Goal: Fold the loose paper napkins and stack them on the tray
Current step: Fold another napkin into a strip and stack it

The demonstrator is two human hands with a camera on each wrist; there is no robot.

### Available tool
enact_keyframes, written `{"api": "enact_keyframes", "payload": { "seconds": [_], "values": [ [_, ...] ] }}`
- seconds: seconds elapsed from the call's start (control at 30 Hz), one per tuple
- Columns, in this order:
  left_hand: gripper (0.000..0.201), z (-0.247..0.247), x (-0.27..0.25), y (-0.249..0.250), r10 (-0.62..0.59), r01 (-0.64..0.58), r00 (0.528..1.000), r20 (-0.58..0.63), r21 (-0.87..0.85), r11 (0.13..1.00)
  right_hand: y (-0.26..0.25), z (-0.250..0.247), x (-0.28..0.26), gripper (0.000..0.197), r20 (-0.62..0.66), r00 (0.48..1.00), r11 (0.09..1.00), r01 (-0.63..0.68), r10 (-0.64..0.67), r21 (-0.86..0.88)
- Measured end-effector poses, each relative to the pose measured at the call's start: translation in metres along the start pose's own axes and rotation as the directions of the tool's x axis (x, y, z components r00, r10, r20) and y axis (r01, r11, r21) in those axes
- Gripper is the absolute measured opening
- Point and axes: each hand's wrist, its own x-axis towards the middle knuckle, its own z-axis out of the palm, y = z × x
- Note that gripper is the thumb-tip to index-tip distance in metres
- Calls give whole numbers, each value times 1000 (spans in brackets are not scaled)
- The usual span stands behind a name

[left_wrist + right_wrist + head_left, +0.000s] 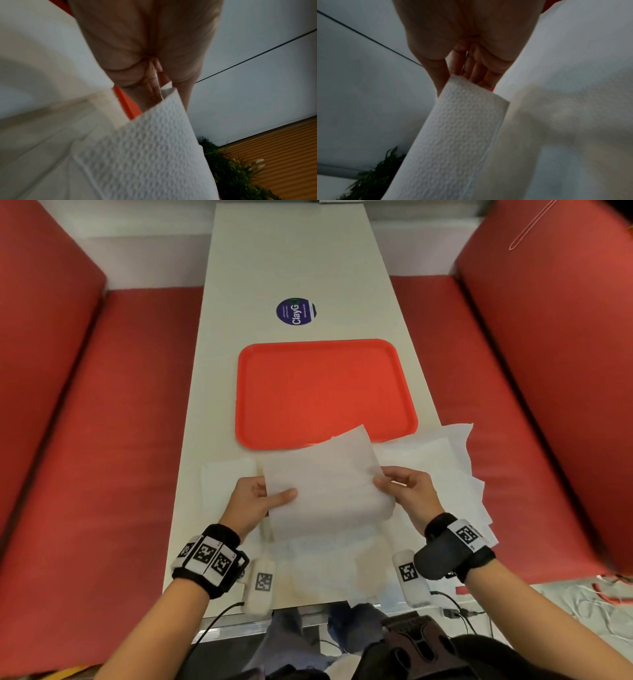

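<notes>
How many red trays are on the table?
1. The red tray lies flat in the middle of the table, beyond both hands; the held napkin covers part of its near edge. No napkins are stacked on it yet.

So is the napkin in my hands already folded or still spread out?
Mid-fold: the napkin is lifted, doubled over along its near edge, its far corners loose over the tray. Left hand and right hand pinch its sides.
</notes>
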Motion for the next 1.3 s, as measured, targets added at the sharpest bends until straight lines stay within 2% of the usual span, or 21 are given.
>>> {"api": "enact_keyframes", "payload": {
  "seconds": [0.27, 0.37, 0.47, 0.53, 0.6, 0.7, 0.8, 0.9, 1.0, 1.07, 1.13, 1.23, 1.3],
  "values": [
    [19, -19, -2, 21, 185, -184, 983, 12, -64, 981, -19, 10, -8, 22, 53, 998, 993, 36, -43, 117],
    [24, -24, -5, 27, 221, -220, 975, 20, -43, 975, -23, 16, -14, 30, 63, 997, 994, 46, -52, 100],
    [38, -31, -6, 29, 205, -202, 978, 36, -75, 976, -25, 22, -17, 15, 73, 997, 994, 7, -15, 107],
    [39, -35, -7, 29, 177, -168, 983, 56, -145, 975, -24, 26, -19, 11, 90, 996, 990, -32, 20, 137],
    [29, -38, -9, 27, 167, -158, 985, 51, -140, 977, -23, 31, -20, 19, 94, 995, 989, -49, 36, 140],
    [9, -44, -8, 21, 206, -206, 978, 12, -12, 978, -22, 38, -21, 31, 155, 988, 997, -19, 7, 78],
    [23, -52, -12, 20, 254, -254, 967, -2, 8, 967, -22, 45, -24, 60, 303, 953, 998, -2, 22, -68],
    [40, -62, -18, 23, 272, -272, 962, -5, -6, 962, -23, 55, -28, 69, 440, 898, 979, 70, 21, -189],
    [45, -74, -19, 21, 212, -223, 973, 93, 134, 966, -23, 68, -29, 68, 490, 872, 954, 139, 10, -267],
    [44, -77, -19, 16, 97, -156, 976, 197, 310, 938, -20, 79, -26, 64, 471, 882, 927, 171, 6, -334],
    [47, -75, -21, 8, 0, -118, 965, 261, 437, 892, -18, 93, -21, 63, 467, 884, 938, 158, 5, -308],
    [29, -73, -26, -1, -24, -89, 956, 293, 367, 926, -19, 115, -16, 61, 456, 889, 963, 155, -39, -220],
    [12, -73, -31, -3, 32, -90, 975, 222, 257, 962, -19, 129, -11, 59, 357, 932, 978, 135, -71, -159]
  ]
}}
